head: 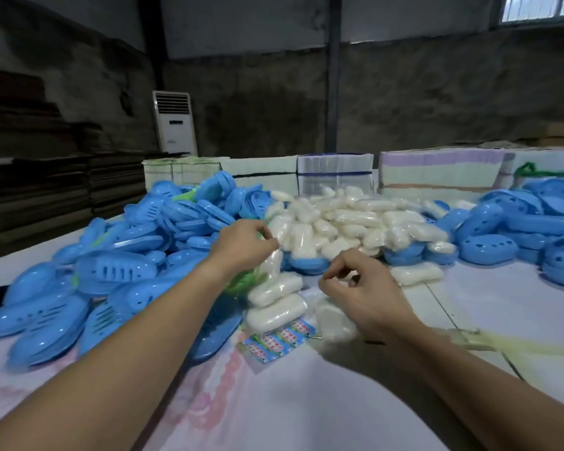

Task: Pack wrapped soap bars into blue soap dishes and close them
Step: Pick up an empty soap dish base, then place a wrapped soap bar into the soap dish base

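Two bare forearms reach forward over a pale table [489, 294], toward a heap of wrapped soap bars [336, 219] at its middle. That heap serves as the landmark here.

The left hand [241, 244] is at the heap's near left edge. Its fingers are curled, and thumb and fingertips pinch the top of one wrapped soap bar [272, 266], which hangs down from the pinch, blurred. The right hand [360, 284] is just in front of the heap, apart from the left hand. Its fingers are curled with thumb and forefinger close together; whether they hold a bit of wrapper cannot be told.

Between the hands and nearer than the heap lie a few loose bars [275, 302], and nearer still a small printed card [275, 341]. To the heap's left is a big pile of blue soap dishes [118, 268], some showing slotted faces. To its right is a second pile of blue dish halves [515, 229] with round holes. Behind the heap stand bundled stacks of flat packaging [336, 172].

The step in hand looks like picking up a bar. To do it well, the grip probably should shift from the slippery wrapper to the bar's body, while the free hand fetches an open dish from the left pile. No open dish is ready between the hands yet.
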Action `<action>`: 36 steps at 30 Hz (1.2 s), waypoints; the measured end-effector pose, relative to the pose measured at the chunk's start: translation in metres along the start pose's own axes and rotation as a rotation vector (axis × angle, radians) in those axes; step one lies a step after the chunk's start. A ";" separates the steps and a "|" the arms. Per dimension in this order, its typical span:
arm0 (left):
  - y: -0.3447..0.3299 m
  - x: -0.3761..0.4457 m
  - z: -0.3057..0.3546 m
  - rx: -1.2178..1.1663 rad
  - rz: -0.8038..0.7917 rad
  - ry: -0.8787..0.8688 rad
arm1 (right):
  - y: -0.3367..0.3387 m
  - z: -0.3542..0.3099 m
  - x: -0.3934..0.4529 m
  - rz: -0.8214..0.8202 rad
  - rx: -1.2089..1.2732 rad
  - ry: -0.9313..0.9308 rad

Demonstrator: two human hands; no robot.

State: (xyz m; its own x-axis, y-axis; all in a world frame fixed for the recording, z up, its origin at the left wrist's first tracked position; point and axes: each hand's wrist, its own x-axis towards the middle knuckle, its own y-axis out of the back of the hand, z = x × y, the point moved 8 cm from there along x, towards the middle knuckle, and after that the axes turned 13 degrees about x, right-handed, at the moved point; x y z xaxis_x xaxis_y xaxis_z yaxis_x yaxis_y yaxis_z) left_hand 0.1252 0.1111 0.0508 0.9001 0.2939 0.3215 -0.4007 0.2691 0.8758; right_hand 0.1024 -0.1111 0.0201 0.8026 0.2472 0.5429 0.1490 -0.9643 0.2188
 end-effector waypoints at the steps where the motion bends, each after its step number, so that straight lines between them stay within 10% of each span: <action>1: 0.002 0.006 -0.015 0.151 -0.040 0.030 | -0.001 -0.002 -0.001 -0.010 -0.024 0.011; 9: 0.005 0.020 -0.108 0.536 -0.501 0.185 | -0.008 -0.009 -0.004 -0.109 -0.172 0.043; 19: 0.025 0.020 -0.079 0.491 -0.142 -0.046 | -0.006 0.006 0.002 -0.102 -0.167 0.021; 25: 0.067 0.003 -0.002 -0.443 0.341 -0.072 | 0.002 0.016 0.008 -0.027 -0.060 -0.026; 31: -0.020 -0.016 0.054 -1.953 -0.201 0.404 | 0.022 0.020 0.013 0.108 0.055 -0.050; 36: -0.028 -0.023 0.042 -2.240 -0.171 0.447 | 0.050 0.024 0.021 0.226 -0.088 -0.083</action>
State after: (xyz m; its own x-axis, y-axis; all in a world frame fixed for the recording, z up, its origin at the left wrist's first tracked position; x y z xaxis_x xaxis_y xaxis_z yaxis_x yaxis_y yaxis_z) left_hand 0.1225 0.0583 0.0342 0.9800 0.1956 -0.0375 -0.1254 0.4598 -0.8791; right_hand 0.1404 -0.1564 0.0228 0.8552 0.0141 0.5181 -0.0877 -0.9813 0.1716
